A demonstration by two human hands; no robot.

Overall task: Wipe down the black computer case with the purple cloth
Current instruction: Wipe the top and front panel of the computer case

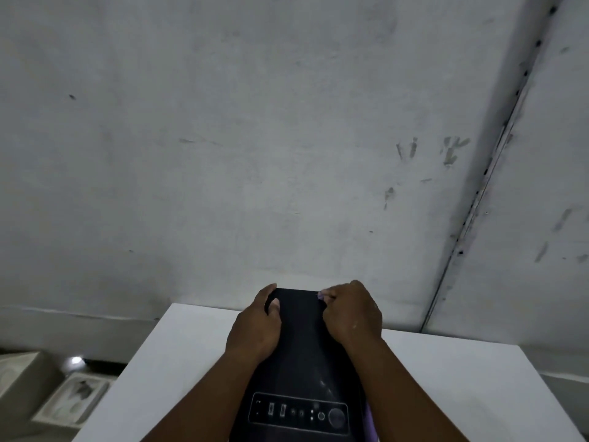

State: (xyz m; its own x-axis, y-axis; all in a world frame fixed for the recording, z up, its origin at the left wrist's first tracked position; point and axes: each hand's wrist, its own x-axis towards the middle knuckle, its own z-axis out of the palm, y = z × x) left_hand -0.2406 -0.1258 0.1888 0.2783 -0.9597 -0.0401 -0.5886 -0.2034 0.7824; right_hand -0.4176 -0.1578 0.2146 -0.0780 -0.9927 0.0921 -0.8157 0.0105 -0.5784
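The black computer case [301,362] stands on a white table [446,393], its top panel with ports and a round button facing me at the bottom of the view. My left hand [256,323] grips the case's far left corner, thumb on top and fingers over the edge. My right hand [352,309] is curled at the far right corner, and a small bit of purple cloth [321,295] shows at its fingertips. A purple strip [370,422] also hangs beside my right forearm, along the case's right side. Most of the cloth is hidden.
A scuffed grey wall [255,138] rises close behind the table, with a vertical seam [478,193] to the right. On the floor at the lower left lie pale boxes [70,400] and a small bright light spot [76,360].
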